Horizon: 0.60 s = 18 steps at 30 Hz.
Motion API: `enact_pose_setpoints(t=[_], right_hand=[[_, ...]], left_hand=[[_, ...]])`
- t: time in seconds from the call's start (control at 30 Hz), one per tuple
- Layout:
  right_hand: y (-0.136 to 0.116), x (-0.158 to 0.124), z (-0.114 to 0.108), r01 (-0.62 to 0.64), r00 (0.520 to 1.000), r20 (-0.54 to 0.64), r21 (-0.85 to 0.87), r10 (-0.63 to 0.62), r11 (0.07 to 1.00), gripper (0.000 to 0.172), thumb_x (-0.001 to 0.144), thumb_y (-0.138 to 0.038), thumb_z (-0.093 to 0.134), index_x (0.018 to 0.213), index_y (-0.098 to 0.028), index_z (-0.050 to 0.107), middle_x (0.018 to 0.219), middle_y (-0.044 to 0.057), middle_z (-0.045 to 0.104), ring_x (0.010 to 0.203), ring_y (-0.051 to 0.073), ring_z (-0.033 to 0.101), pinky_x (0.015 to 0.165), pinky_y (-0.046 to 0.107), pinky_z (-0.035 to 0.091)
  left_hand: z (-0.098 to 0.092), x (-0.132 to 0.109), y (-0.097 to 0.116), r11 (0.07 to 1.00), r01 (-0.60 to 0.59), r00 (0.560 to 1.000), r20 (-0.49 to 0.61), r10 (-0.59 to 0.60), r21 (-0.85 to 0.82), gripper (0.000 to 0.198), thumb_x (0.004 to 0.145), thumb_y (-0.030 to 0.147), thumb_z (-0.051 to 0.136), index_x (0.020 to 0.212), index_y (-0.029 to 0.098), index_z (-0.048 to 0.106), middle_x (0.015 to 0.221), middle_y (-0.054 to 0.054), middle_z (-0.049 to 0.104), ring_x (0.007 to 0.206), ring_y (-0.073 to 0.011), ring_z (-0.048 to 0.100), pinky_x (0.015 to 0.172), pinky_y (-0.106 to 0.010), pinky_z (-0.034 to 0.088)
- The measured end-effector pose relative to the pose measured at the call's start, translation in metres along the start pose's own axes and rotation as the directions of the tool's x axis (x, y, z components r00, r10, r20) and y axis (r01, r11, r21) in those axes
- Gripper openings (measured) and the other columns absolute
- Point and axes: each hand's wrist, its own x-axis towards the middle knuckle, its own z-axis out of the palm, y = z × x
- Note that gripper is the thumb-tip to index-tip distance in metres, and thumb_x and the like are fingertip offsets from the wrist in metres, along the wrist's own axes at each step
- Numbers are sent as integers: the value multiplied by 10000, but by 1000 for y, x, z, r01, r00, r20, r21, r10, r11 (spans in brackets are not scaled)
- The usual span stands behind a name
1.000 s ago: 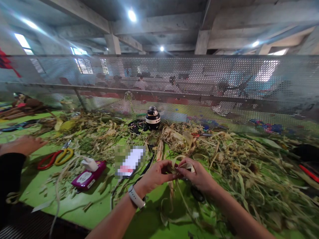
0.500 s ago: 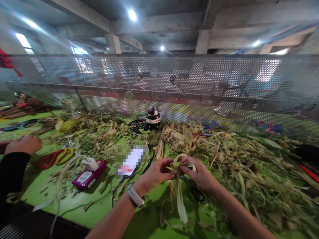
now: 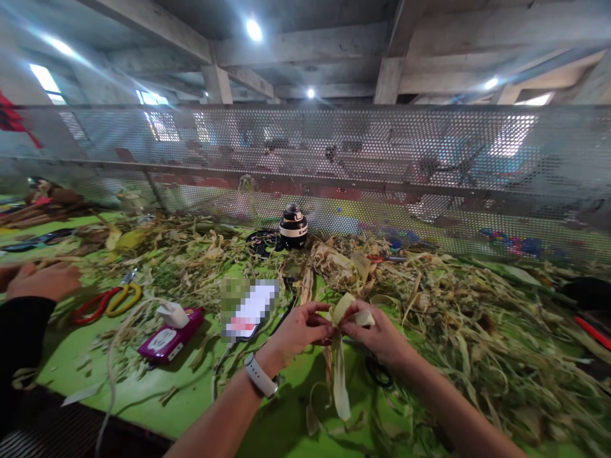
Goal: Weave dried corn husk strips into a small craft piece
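Note:
Between my two hands is a pale corn husk strip, looped at the top with a long tail hanging below. My left hand pinches it from the left, thumb and fingers closed. From the other side, my right hand is closed on the same strip near the loop, and a short pale end sticks out over its fingers. The two sets of fingertips almost meet. Dark scissor handles lie on the green table below my right hand, partly hidden. A white band circles my left wrist.
Dried husk scraps cover much of the green table. A phone, a purple power strip with a white plug, red-and-yellow-handled scissors and a black jar lie around. Another person's hand is at left. A perforated metal screen stands behind.
The loop at the top of the husk strip stands more upright, and its hanging tail has shifted slightly left and up. My hands stay nearly in place. The other person's hand has moved slightly.

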Motion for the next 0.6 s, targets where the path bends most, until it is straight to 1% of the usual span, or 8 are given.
enact_pose_setpoints(t=[0.07, 0.2, 0.23, 0.33, 0.43, 0.6], right_hand=[[1, -2, 0, 16, 1000, 2, -18, -16, 1000, 230, 724, -385, 634, 736, -172, 549, 670, -13, 557, 621, 129, 499, 561, 225, 382], [1, -6, -1, 81, 995, 71, -102, -74, 991, 255, 738, -392, 633, 835, -168, 560, 740, 1, 576, 655, 136, 504, 567, 223, 377], [1, -6, -1, 88, 994, 70, -131, -79, 987, 257, 734, -393, 636, 833, -169, 557, 735, 0, 576, 653, 138, 505, 571, 225, 378], [0, -6, 1, 92, 996, 15, -193, -90, 977, 236, 757, -404, 604, 766, -175, 548, 671, -11, 553, 619, 138, 490, 564, 231, 372], [-2, -6, 3, 95, 995, 9, -166, -95, 982, 246, 796, -419, 554, 756, -177, 561, 651, -12, 544, 595, 137, 480, 554, 233, 365], [-4, -6, 3, 65, 997, -37, -69, -68, 995, 269, 784, -442, 577, 752, -175, 568, 655, -5, 569, 588, 136, 494, 556, 234, 382]], left_hand=[[1, -1, 1, 1000, 10, 1000, 1, -10, 0, 548, 461, 267, 843, 934, 128, 603, 652, -14, 666, 572, -120, 609, 609, -255, 477], [2, -1, 1, 1000, 17, 1000, -3, -17, 16, 570, 457, 307, 840, 944, 120, 609, 660, -25, 678, 549, -115, 609, 591, -248, 472], [2, 0, 0, 999, 19, 1000, 1, -19, 28, 577, 461, 313, 838, 953, 119, 608, 675, -31, 685, 554, -114, 612, 595, -247, 473], [2, 0, -2, 998, 20, 999, 37, -22, 53, 591, 478, 311, 833, 986, 115, 606, 718, -53, 700, 601, -130, 630, 627, -260, 483], [2, 0, -3, 999, -1, 999, 48, -1, 39, 570, 485, 283, 833, 980, 112, 608, 692, -48, 693, 603, -139, 632, 631, -272, 487], [3, -2, -1, 998, -6, 999, 36, 4, 55, 502, 500, 236, 816, 945, 126, 611, 628, -5, 661, 562, -112, 602, 578, -239, 474]])
